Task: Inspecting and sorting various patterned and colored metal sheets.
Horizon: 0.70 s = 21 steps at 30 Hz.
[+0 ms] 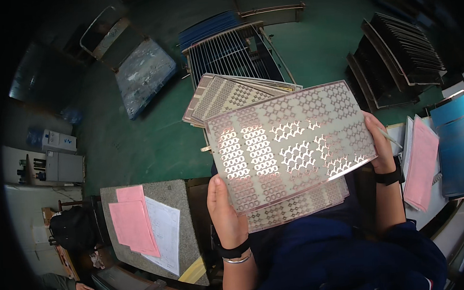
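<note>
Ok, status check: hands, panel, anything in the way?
Left hand and right hand gripping panel by opposite edges. Patterned face towards camera, partly in glare. No object lying on it; other panels show past its edges.

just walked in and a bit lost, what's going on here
Someone is holding a flat patterned panel with both hands, the left hand at its lower left corner and the right hand at its right edge. Part of its pattern shines in the light. More patterned panels lie just beyond it. Pink sheets rest on a grey surface to the left.
</note>
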Each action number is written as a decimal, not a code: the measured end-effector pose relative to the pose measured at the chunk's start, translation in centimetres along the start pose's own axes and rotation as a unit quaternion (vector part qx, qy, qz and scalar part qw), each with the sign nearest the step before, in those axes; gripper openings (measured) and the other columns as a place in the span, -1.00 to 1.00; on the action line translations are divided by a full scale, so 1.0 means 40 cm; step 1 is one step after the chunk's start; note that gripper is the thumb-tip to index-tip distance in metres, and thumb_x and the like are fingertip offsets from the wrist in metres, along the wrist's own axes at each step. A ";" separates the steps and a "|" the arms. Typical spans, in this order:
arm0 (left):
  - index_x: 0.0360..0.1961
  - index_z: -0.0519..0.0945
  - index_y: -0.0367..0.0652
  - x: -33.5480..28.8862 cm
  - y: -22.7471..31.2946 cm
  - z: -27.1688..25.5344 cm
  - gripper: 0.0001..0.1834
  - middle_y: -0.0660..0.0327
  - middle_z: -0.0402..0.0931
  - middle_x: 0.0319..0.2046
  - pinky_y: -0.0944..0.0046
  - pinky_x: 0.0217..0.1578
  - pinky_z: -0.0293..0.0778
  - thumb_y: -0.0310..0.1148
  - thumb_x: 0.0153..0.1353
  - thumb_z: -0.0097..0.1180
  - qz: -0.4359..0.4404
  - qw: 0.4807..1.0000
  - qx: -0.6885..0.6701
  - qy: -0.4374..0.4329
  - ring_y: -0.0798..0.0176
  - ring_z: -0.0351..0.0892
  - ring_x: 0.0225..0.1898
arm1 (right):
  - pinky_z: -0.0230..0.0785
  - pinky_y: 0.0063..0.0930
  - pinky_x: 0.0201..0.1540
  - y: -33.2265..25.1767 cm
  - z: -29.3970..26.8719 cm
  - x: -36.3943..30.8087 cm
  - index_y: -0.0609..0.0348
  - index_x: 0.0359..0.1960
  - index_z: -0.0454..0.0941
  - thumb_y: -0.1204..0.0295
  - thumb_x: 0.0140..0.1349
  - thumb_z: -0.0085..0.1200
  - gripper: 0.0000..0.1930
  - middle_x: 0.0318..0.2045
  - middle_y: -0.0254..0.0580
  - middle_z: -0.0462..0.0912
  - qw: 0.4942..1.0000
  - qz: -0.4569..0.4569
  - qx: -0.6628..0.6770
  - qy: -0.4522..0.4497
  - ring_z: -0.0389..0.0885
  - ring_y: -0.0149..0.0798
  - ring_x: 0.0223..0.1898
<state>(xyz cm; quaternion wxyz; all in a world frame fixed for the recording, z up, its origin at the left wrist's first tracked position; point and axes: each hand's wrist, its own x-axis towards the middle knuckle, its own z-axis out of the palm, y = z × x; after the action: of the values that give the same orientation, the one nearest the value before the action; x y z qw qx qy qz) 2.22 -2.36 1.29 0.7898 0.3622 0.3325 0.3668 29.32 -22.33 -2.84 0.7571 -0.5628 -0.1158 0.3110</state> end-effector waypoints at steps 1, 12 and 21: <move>-0.09 0.44 -0.30 0.002 0.000 -0.002 -0.67 0.19 0.54 -0.19 0.40 -0.14 0.43 -0.25 0.43 -0.25 -0.005 1.000 -0.001 -0.005 0.42 0.52 -0.20 | 0.40 -0.61 -0.07 -0.001 0.002 0.000 0.36 0.05 0.41 0.34 0.35 -0.10 -0.64 -0.12 -0.16 0.59 1.000 -0.006 0.003 -0.004 0.57 -0.44 -0.14; -0.12 0.46 -0.30 0.023 0.000 -0.059 -0.73 0.15 0.56 -0.19 0.39 -0.20 0.50 -0.32 0.41 -0.20 0.030 0.996 0.082 -0.007 0.41 0.56 -0.22 | 0.38 -0.66 -0.11 -0.042 0.030 -0.018 0.34 0.02 0.43 0.32 0.36 -0.11 -0.66 -0.19 -0.22 0.59 0.999 -0.027 -0.022 -0.009 0.55 -0.51 -0.19; 0.24 0.13 -0.35 0.036 0.013 -0.052 -0.36 -0.05 0.30 0.13 0.14 0.06 0.43 0.01 0.40 -0.32 0.090 0.976 -0.199 -0.011 0.10 0.39 0.12 | 0.41 -0.56 -0.02 -0.024 0.099 -0.036 0.32 0.11 0.30 0.40 0.30 -0.02 -0.61 -0.11 -0.18 0.54 0.995 0.021 0.084 -0.051 0.55 -0.44 -0.12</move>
<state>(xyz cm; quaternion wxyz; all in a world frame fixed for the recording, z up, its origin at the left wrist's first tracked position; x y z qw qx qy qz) 1.14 -0.25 0.27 0.8134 0.2300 0.2095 0.4915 26.43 -20.28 -0.36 0.7883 -0.4827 -0.1156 0.3635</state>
